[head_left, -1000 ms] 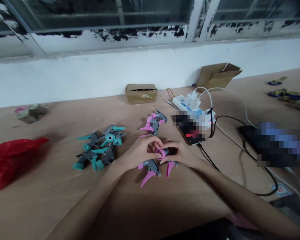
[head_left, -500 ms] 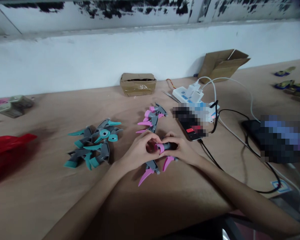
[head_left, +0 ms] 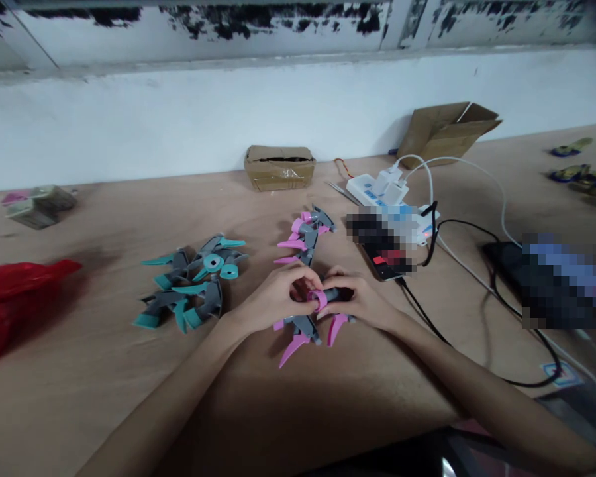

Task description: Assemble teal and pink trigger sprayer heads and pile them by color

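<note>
My left hand (head_left: 277, 296) curls its thumb and fingers round the pink ring end of a trigger spray head (head_left: 320, 300). From the other side my right hand (head_left: 361, 299) closes on its grey body, most of which the fingers hide. Around my hands lie more grey spray heads with pink triggers: one pink-trigger spray head (head_left: 304, 328) just below, and a row of pink-and-grey spray heads (head_left: 305, 233) beyond. To the left, several teal-and-grey spray heads (head_left: 206, 291) rest in a loose pile on the table.
A taped cardboard box (head_left: 279, 173) stands by the wall, with an open cardboard box (head_left: 444, 136) farther right. Right of my hands are a phone (head_left: 385, 255), a white power strip (head_left: 365, 189) and trailing cables. A red plastic bag (head_left: 20, 298) lies at left.
Both hands keep hold of the spray head, and its pink ring sits slightly lower and at a different angle. The whole view has shifted a little.
</note>
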### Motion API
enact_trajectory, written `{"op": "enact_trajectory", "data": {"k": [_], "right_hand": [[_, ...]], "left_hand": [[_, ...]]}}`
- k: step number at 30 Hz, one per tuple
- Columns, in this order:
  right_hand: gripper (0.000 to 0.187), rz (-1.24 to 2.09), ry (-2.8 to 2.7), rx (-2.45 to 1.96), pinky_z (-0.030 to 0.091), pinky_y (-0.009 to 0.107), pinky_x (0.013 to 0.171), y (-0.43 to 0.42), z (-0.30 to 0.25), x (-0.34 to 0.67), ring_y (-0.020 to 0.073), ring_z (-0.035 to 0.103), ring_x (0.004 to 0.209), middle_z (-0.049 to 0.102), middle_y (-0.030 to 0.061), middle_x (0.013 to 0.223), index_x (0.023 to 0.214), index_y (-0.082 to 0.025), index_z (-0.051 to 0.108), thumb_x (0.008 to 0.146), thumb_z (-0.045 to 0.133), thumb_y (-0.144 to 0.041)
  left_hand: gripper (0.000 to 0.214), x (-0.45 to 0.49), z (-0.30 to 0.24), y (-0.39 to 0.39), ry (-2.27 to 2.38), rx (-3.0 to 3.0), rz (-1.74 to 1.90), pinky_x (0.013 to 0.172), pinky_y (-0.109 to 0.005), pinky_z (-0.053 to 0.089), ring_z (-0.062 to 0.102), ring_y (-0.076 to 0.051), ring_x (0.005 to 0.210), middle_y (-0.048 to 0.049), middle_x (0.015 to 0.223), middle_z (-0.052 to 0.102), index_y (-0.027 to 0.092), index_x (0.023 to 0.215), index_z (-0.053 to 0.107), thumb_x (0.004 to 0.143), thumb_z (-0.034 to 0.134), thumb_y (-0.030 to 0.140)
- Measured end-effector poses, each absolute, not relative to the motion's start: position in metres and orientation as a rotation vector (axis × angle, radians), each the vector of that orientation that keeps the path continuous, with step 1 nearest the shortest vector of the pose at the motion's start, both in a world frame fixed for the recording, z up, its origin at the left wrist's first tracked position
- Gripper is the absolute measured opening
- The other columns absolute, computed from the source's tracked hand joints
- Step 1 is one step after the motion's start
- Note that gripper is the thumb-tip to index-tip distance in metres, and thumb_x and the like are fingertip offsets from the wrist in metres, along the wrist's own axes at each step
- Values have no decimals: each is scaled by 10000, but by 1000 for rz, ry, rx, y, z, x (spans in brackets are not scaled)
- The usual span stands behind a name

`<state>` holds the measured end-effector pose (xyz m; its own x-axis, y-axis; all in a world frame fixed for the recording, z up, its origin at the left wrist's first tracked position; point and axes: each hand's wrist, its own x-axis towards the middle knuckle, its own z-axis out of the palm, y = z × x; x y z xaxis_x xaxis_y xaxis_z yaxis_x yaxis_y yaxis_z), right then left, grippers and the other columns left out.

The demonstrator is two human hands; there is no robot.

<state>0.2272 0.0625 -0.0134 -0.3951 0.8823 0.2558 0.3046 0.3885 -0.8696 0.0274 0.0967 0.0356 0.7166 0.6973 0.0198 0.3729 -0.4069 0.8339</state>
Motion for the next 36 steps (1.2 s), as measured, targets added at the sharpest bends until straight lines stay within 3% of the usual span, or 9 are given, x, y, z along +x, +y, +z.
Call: {"op": "enact_trajectory", "data": {"k": [28, 36], "right_hand": [[228, 902, -1923, -1038, 451, 338, 782, 64, -15, 228, 178, 554, 865, 567, 32, 901, 910, -227, 675, 734, 684, -371], [294, 880, -1935, -1031, 441, 338, 802, 64, -18, 226, 176, 550, 877, 550, 30, 905, 918, -216, 666, 690, 718, -395]], "left_hand": [[138, 35, 29, 82, 879, 2219, 633, 762, -325, 479, 520, -149, 800, -26, 924, 505, 196, 877, 585, 765, 642, 254], [153, 28, 30, 89, 824, 2120, 512, 704, -279, 498, 542, -119, 754, -15, 937, 514, 197, 896, 618, 746, 643, 193]]}}
